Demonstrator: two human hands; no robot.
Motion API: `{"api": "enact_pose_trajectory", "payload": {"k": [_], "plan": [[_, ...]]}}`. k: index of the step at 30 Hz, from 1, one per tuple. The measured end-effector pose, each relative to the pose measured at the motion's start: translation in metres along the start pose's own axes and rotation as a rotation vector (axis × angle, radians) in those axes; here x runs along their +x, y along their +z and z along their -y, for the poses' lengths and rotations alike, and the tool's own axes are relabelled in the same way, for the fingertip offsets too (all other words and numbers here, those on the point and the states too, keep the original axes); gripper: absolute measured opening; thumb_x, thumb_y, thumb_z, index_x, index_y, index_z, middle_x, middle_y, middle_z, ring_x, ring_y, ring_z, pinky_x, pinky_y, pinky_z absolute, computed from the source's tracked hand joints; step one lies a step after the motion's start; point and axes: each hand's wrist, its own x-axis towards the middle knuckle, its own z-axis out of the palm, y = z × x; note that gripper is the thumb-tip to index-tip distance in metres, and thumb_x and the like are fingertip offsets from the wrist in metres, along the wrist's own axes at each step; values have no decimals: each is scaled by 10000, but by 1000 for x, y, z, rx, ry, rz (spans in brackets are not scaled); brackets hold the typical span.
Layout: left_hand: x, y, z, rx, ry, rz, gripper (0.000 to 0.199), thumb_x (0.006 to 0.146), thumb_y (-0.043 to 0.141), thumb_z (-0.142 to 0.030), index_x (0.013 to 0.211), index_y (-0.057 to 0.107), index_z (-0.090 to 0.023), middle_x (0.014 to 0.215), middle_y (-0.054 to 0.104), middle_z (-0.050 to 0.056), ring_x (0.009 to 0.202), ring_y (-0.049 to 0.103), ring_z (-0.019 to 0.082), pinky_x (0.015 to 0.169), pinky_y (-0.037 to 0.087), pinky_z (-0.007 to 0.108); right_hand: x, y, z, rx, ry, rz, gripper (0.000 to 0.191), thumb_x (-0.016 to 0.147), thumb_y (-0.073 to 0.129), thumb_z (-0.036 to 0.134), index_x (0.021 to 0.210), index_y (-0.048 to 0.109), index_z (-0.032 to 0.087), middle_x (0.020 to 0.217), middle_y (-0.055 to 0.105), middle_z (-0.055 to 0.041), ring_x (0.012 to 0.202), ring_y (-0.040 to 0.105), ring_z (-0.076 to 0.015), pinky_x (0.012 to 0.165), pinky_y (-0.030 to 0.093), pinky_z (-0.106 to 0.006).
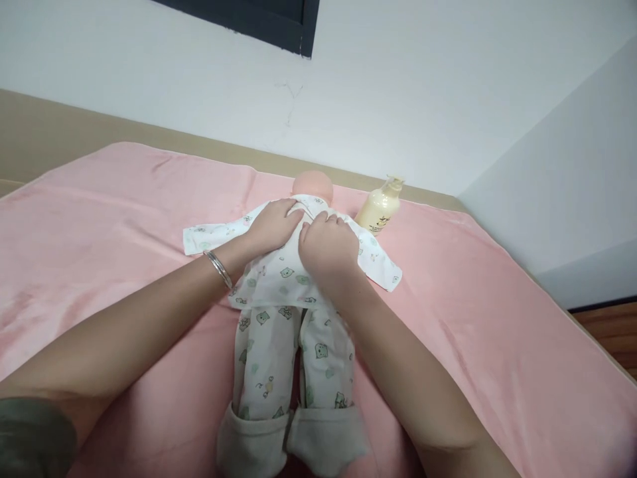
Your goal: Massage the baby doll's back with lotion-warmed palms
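A baby doll [312, 186] lies on a pink blanket, its bald head at the far end and its face not visible. It wears a white long-sleeved shirt [283, 272] with small green animal prints, and matching pants [271, 358] with pale turned cuffs at the feet. My left hand [276, 226] rests on the left side of the shirt's upper part, fingers extended. Near the collar, my right hand [331, 245] is curled with its fingers bent against the shirt, apparently gripping fabric. Its fingertips are partly hidden. Both shirt sleeves spread outward.
Just right of the doll's shoulder stands a cream pump bottle [381, 209]. The pink blanket [124, 199] covers a bed-like surface with a beige edge [199, 143] against the white wall. A dark frame [293, 30] is on the wall above.
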Motion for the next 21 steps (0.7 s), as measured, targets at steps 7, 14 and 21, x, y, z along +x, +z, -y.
{"api": "enact_pose_trajectory", "payload": {"k": [7,14,21], "plan": [[-23,11,-21,315,91,-97,436,1002,326,-190,1130,702,-13,1233,711,266,1241,647,370,1189,483,520,37,10,-37,316,-140,36,528,1091,367,385,1426,574,32,1521,583,-254,1401,551,-359,1208,414,-496],[-18,2,-23,237,60,-12,336,969,362,-193,1007,683,-101,1169,721,215,1169,667,347,1095,535,483,22,-1,-30,91,-158,36,481,1106,299,307,1296,654,42,1274,710,-253,1224,666,-372,1077,505,-502],[5,0,5,45,-38,19,370,995,293,-385,858,579,-194,1044,745,158,982,673,313,910,530,462,7,3,-3,46,-64,-14,492,1062,365,265,1320,653,-39,1224,719,-308,1206,695,-388,1035,555,-486]]}}
